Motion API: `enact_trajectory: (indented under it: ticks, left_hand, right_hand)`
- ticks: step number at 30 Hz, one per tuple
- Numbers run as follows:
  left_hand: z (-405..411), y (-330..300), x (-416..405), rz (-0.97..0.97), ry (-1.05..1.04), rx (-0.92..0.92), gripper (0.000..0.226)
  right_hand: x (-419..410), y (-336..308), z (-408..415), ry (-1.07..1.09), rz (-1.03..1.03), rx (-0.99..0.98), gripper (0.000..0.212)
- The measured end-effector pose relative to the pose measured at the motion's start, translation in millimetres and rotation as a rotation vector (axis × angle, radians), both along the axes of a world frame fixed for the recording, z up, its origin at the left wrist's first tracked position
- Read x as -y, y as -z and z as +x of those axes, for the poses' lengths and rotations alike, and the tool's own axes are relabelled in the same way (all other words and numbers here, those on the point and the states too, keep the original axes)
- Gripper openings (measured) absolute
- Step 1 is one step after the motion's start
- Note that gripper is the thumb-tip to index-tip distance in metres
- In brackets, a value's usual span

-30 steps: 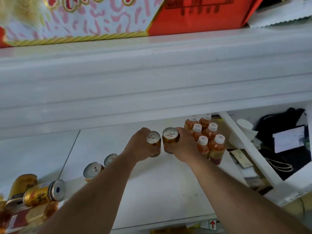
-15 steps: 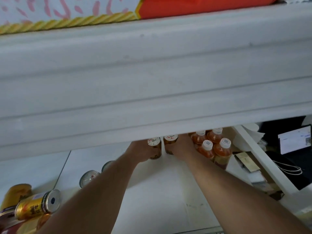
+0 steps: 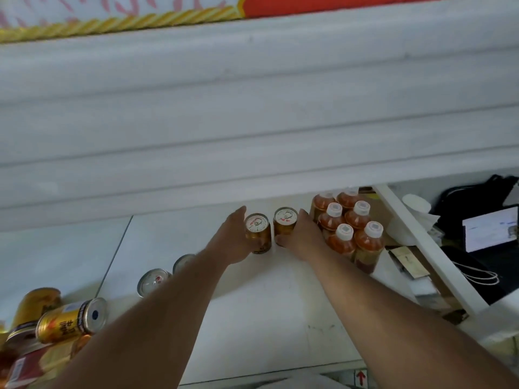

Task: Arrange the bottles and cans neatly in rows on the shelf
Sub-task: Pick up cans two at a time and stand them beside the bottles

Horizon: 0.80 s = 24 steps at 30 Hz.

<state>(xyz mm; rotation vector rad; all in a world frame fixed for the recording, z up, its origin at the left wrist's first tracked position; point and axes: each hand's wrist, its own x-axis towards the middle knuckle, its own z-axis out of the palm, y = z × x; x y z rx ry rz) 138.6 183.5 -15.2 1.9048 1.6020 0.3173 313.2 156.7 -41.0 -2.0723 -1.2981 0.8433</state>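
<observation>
Both arms reach from the bottom of the frame to the middle of the white shelf (image 3: 252, 318). The left hand (image 3: 233, 242) wraps its fingers and thumb round the left gold can (image 3: 257, 233), gripping it from the left side; the can stands upright with its pull-tab lid facing the camera. The right hand (image 3: 302, 238) grips the right gold can (image 3: 284, 224) from the right side, thumb curled at its base; this can also stands upright. The two cans sit side by side, nearly touching, just right of frame centre. Immediately right of the right hand stands a cluster of six orange bottles (image 3: 351, 226) with white caps, set in two rows of three and touching one another (the rearmost pair is partly hidden under the overhanging upper shelf edge (image 3: 252, 122)). Left of the left forearm, two upright silver-lidded cans (image 3: 154, 281) stand near each other; the farther one is partly covered by the arm. At the lower left of the frame a gold can lying on its side (image 3: 71, 320) shows its base toward the camera, resting against another gold can (image 3: 36, 301) and other packaging that is too blurred to identify. A white divider (image 3: 427, 245) runs diagonally at the right, with dark items and a paper label beyond it. A red and patterned box (image 3: 309, 4) lies along the top edge.
</observation>
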Motion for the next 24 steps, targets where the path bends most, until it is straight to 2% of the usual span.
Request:
enact_trajectory:
  ticks: [5,8,11,14,19,24]
  left_hand:
    - [-10.2,-9.6,21.3,0.114,0.019,-0.142,0.091]
    - [-14.9,-16.3,40.7,0.13,0.065,-0.213,0.09]
    - [-18.3,-22.6,60.8,0.136,0.073,-0.252,0.087]
    - [-18.3,-26.2,86.8,0.143,0.073,-0.298,0.086]
    - [-18.9,-35.1,138.2,0.17,0.039,-0.38,0.085]
    - [-25.8,-40.9,195.3,0.126,-0.025,-0.382,0.083]
  right_hand:
    - [45.3,-27.6,-18.8,0.011,0.155,0.145,0.065]
    - [75.6,-48.9,-30.7,-0.095,0.215,0.271,0.05]
    - [96.2,-59.8,-33.7,-0.28,0.152,0.333,0.04]
    - [111.7,-60.4,-33.0,-0.506,0.012,0.415,0.052]
    - [137.9,-60.6,-29.0,-0.592,-0.082,0.488,0.069]
    - [172.3,-66.4,-28.8,-0.664,-0.098,0.457,0.079]
